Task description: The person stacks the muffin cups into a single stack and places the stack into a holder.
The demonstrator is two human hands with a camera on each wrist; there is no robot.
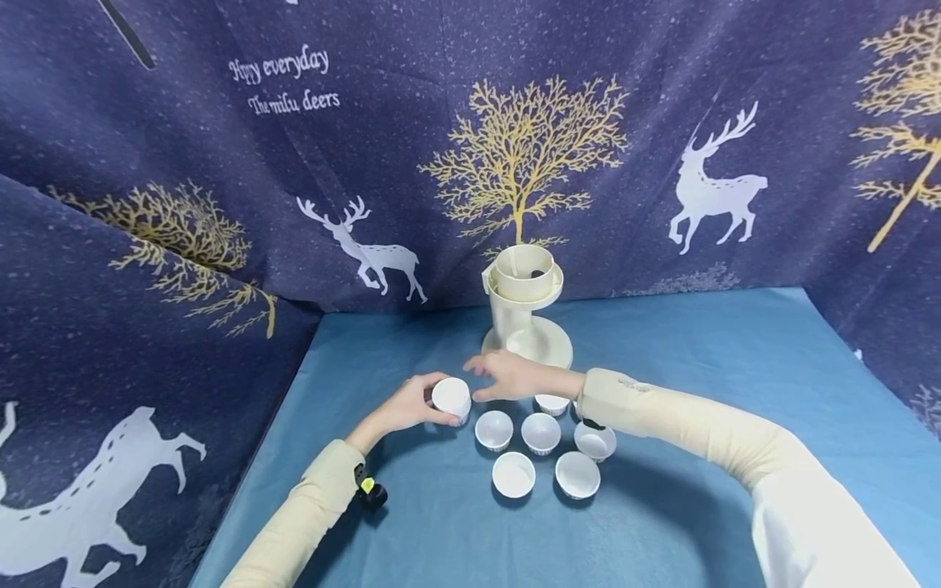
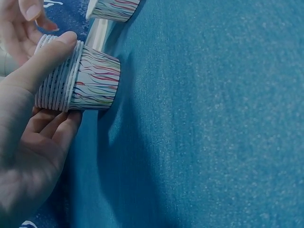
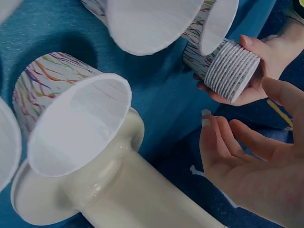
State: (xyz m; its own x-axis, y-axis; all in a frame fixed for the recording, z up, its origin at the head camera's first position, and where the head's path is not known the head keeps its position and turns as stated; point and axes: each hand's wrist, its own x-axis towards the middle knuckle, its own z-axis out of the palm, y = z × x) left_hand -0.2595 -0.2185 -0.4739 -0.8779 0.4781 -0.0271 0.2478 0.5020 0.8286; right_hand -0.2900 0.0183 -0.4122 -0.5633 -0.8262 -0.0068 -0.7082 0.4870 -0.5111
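Note:
My left hand (image 1: 407, 406) grips a nested stack of paper baking cups (image 1: 452, 397), thumb on one side and fingers on the other. In the left wrist view the stack (image 2: 95, 80) shows many close white rims and thin coloured wavy stripes. My right hand (image 1: 510, 376) hovers just right of the stack, holding nothing; in the right wrist view its loosely bent fingers (image 3: 221, 142) are apart from the rims. Several single paper cups stand mouth up on the table, among them one cup (image 1: 494, 430) nearest the left hand. The right forearm partly hides others.
A cream-coloured appliance (image 1: 525, 306) with a round top cup and round base stands behind the right hand. A blue cloth (image 1: 412, 523) covers the table. Behind hangs a dark blue curtain (image 1: 367, 147) with deer and trees.

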